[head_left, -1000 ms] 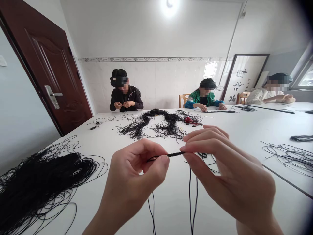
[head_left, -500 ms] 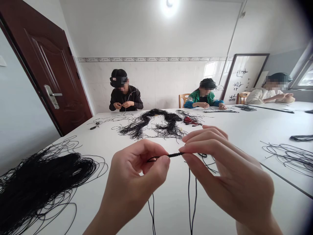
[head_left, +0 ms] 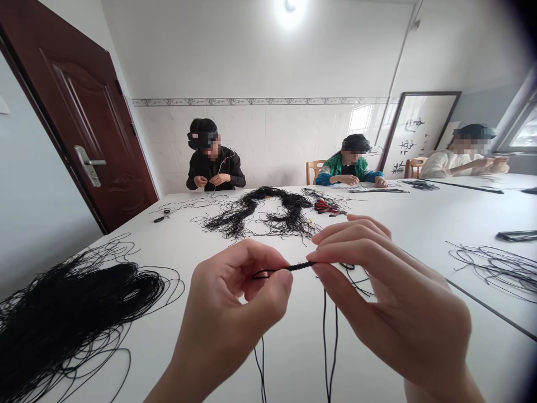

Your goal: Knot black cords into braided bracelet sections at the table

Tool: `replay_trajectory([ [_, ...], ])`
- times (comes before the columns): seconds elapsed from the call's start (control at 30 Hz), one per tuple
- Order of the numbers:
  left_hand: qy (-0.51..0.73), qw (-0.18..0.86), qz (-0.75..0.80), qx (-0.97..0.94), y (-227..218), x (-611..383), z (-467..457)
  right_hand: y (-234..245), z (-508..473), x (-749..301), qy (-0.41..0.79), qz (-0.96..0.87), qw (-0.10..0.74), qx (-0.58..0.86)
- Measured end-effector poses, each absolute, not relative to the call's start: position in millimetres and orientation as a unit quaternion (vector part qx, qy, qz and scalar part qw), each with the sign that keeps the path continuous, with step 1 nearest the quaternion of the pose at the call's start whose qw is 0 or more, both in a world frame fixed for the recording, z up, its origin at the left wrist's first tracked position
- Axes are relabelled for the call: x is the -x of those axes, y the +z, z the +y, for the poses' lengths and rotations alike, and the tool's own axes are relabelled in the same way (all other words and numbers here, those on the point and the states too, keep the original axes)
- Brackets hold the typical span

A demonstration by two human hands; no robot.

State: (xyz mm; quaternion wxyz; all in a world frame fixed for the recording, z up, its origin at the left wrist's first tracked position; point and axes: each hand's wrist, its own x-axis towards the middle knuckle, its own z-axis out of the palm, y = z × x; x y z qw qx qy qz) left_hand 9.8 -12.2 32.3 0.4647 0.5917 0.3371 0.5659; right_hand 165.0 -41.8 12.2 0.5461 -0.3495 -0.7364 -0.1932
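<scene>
Far-R co-worker's hands (head_left: 498,164) shifted slightly, L hand (head_left: 226,305) & R hand (head_left: 413,313) fingers pinching 1 blk braid (head_left: 300,266), 4 strands (head_left: 329,392) hanging.

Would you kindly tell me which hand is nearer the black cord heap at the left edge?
Left. The left hand is right of the black cord heap, apart from it; the right hand is farther to the right.

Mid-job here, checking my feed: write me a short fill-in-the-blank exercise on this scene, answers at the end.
1. The left hand and right hand pinch one cord, coloured ____.
2. The table is coloured ____.
3. The door is on the picture's ____ side.
4. Other people in view number ____.

Missing words: black; white; left; three.
</scene>
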Motion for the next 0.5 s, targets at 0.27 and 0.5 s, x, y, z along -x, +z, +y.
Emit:
replay_trajectory([
  [0.27, 0.558, 0.456, 0.335, -0.607, 31.2, -9.1, -10.6, 12.7, -42.1, -163.9, -0.195, -0.735, 0.543, 0.356],
  [0.5, 0.555, 0.452, 0.334, -0.613, 31.7, -8.6, -10.4, 12.3, -42.1, -164.0, -0.187, -0.739, 0.541, 0.355],
])
